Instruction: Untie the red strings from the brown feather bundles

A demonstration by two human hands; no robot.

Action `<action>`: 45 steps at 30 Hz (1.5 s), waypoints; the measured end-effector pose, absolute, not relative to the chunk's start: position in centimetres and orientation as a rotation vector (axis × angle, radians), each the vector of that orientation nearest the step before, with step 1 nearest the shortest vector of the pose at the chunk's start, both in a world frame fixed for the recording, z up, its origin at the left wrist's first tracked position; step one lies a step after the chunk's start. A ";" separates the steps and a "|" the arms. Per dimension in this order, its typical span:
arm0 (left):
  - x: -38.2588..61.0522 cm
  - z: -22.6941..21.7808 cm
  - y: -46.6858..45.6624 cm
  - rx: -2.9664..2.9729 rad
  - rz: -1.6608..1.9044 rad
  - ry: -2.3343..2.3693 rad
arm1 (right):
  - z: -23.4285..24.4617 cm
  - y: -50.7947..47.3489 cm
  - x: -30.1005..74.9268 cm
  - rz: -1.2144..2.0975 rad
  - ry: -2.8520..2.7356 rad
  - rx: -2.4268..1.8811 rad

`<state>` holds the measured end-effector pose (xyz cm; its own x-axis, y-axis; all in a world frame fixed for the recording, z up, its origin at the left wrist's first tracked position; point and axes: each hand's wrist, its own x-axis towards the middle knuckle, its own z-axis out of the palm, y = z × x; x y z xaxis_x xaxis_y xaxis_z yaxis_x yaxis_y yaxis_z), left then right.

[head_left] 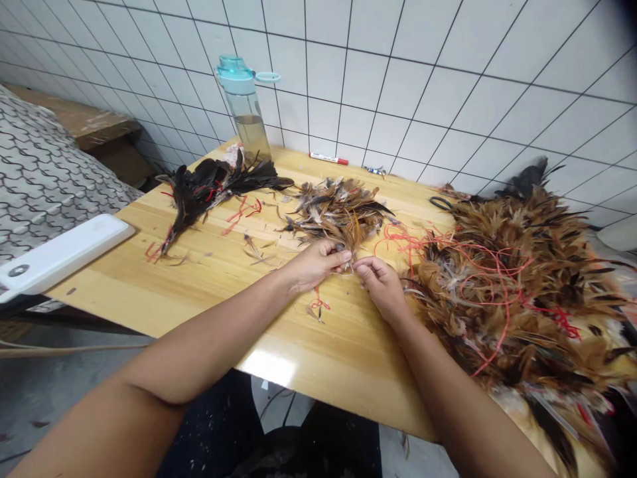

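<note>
Brown feather bundle [354,232], one, hand-held at the middle of the desk [348,358]; judged partway.
Done, seemingly: bundle gathered, quill ends pinched between the fingers of the left hand [324,261]; the fingers of the right hand [382,282] press together at four o'clock to the ends, contents too small to tell. Left, seemingly: securing it, no tie being visible; a loose feather heap [326,209] at eleven o'clock; a large feather pile [537,239], three o'clock, strewn with red string [507,311]. Appearance: rust-brown, dark-streaked, fanned towards twelve. Also black feathers [192,192], ten o'clock; water bottle [251,129], eleven o'clock.
</note>
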<state>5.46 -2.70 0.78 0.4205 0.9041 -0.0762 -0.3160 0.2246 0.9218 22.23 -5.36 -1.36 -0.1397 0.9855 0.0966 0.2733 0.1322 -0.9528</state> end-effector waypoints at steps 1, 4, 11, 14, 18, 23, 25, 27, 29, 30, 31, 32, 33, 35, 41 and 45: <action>5.5 0.7 -2.7 0.999 0.957 0.737 | -1.4 -5.3 22.3 1.067 -1.537 -1.265; 5.6 0.6 -2.8 1.030 0.941 0.782 | -1.5 -5.2 22.3 1.070 -1.510 -1.261; 5.8 0.5 -3.3 1.004 0.882 0.935 | -1.3 -4.8 22.3 1.079 -1.650 -1.220; 5.6 0.6 -3.3 0.998 0.856 0.869 | -1.2 -4.9 22.5 1.115 -1.677 -1.192; 5.5 1.1 -3.2 1.056 0.768 0.780 | -1.2 -5.1 22.7 1.223 -1.639 -1.197; 5.5 1.2 -3.4 1.100 0.750 0.764 | -0.9 -5.1 22.7 1.308 -1.617 -1.175; 5.4 1.0 -3.4 1.090 0.775 0.757 | -0.8 -5.1 22.6 1.311 -1.623 -1.169; 5.4 0.8 -3.3 1.074 0.798 0.753 | -0.7 -5.2 22.6 1.325 -1.621 -1.145; 5.3 0.6 -3.1 1.051 0.831 0.738 | -0.6 -5.2 22.5 1.347 -1.599 -1.128; 5.2 0.6 -3.0 1.035 0.854 0.728 | -0.6 -5.2 22.5 1.351 -1.576 -1.132; 5.2 0.6 -2.9 1.015 0.874 0.719 | -0.5 -5.2 22.5 1.350 -1.547 -1.140; 5.2 0.6 -2.9 0.994 0.888 0.715 | -0.5 -5.2 22.5 1.344 -1.517 -1.152; 5.1 0.6 -2.8 0.973 0.892 0.719 | -0.5 -5.2 22.5 1.335 -1.493 -1.163; 5.1 0.7 -2.7 0.939 0.877 0.743 | -0.5 -5.2 22.6 1.322 -1.471 -1.170; 5.4 0.7 -3.0 0.931 0.852 0.764 | -1.0 -5.0 22.6 1.348 -1.581 -1.154; 5.6 0.5 -3.2 0.948 0.807 0.763 | -0.8 -5.1 22.5 1.366 -1.668 -1.150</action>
<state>5.55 -3.18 0.53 0.4857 0.8508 -0.2005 -0.2475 0.3538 0.9020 22.47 -5.08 -0.78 -0.3747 0.9268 -0.0261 0.2080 0.0566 -0.9765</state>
